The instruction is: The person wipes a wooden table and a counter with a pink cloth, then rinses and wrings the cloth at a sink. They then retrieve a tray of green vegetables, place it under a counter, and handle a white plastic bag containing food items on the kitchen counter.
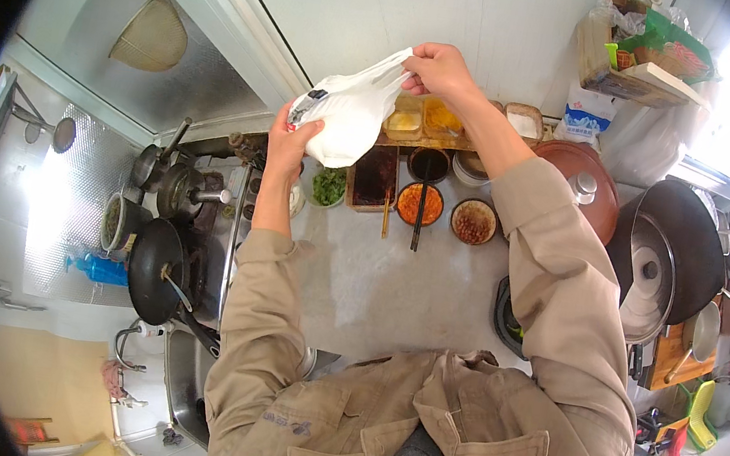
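A white plastic bag (351, 119) with dark and red print is stretched between my hands above the back of the counter. My left hand (292, 142) grips its lower left side, the thumb across the front. My right hand (437, 71) pinches the bag's upper right end between thumb and fingers. What the bag may contain is hidden. Below it are a bowl of chopped green herbs (329, 186) and a rectangular container of dark sauce (371, 180). A bowl of orange-red sauce (420, 206) has black chopsticks (417, 228) across it.
At left, a black wok (157, 270) and small pots (179, 193) stand by the stove. A steel sink (187, 371) lies nearer me. At right are a brown lidded pot (578, 187) and a large dark pot (666, 254). A wall shelf (633, 83) hangs above.
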`<state>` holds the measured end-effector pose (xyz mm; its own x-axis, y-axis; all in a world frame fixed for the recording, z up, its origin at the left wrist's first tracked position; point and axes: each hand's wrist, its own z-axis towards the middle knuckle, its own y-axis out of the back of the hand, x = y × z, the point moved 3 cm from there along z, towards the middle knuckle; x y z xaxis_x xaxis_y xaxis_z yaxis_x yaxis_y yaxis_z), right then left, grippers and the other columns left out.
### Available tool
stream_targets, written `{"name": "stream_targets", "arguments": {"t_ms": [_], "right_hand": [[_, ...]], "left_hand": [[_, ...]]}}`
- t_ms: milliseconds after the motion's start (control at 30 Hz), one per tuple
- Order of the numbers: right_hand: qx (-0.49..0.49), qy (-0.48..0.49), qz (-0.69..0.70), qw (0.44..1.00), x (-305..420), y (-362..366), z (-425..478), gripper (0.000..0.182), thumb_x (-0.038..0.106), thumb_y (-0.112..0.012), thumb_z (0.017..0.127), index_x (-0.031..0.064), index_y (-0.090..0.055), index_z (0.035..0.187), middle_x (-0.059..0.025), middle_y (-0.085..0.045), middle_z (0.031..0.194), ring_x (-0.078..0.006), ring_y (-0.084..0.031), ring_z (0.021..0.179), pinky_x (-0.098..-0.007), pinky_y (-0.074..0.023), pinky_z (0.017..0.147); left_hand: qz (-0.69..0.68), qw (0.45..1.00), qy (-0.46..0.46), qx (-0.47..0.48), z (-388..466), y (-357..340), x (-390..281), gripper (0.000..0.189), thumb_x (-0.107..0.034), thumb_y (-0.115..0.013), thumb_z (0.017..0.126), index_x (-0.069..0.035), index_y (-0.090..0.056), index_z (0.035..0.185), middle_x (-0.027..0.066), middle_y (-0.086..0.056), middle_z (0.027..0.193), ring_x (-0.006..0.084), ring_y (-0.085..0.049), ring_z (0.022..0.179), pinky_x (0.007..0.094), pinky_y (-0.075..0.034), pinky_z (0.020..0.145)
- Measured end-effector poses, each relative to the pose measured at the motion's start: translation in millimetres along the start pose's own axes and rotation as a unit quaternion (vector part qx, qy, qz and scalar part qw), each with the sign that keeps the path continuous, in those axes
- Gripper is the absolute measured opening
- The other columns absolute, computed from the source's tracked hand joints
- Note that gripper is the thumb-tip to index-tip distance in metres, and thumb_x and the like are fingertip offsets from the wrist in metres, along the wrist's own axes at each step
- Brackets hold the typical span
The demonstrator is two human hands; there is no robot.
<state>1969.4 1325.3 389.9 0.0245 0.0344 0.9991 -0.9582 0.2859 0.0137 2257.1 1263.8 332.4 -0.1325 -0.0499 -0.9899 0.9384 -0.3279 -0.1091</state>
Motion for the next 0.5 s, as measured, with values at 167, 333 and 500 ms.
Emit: {"name": "stream_targets", "arguments": {"t_ms": [167,333,500], "right_hand": [[-0.008,-0.016,0.013,1.0,-25,7,13,0.015,0.007,-0.061,0.096,-0.0068,-0.066,0.099,-0.0134,-0.071,0.087,-0.0173,-0.073,0.071,-0.0277,-0.0591,0.058],[-0.02,-0.02,0.025,0.999,-44,14,21,0.015,0.007,-0.062,0.095,-0.0071,-0.066,0.099,-0.0136,-0.071,0.085,-0.0179,-0.074,0.071,-0.0278,-0.0593,0.057],[-0.024,-0.022,0.04,0.999,-54,17,24,0.014,0.006,-0.062,0.095,-0.0069,-0.067,0.098,-0.0139,-0.072,0.086,-0.0178,-0.074,0.07,-0.0279,-0.0593,0.056]], "left_hand": [[0.051,0.998,-0.009,-0.018,8,-8,-9,0.06,-0.003,-0.076,0.081,0.0,-0.054,0.136,0.0123,-0.068,0.12,0.0205,-0.068,0.105,0.0329,-0.056,0.087],[0.098,0.994,-0.032,-0.027,13,-19,-17,0.057,-0.002,-0.075,0.08,0.002,-0.055,0.134,0.0126,-0.068,0.119,0.0202,-0.067,0.104,0.0323,-0.055,0.09],[0.136,0.988,-0.059,-0.035,15,-25,-25,0.056,-0.002,-0.075,0.079,0.003,-0.057,0.132,0.013,-0.068,0.12,0.0211,-0.068,0.104,0.0321,-0.055,0.09]]}}
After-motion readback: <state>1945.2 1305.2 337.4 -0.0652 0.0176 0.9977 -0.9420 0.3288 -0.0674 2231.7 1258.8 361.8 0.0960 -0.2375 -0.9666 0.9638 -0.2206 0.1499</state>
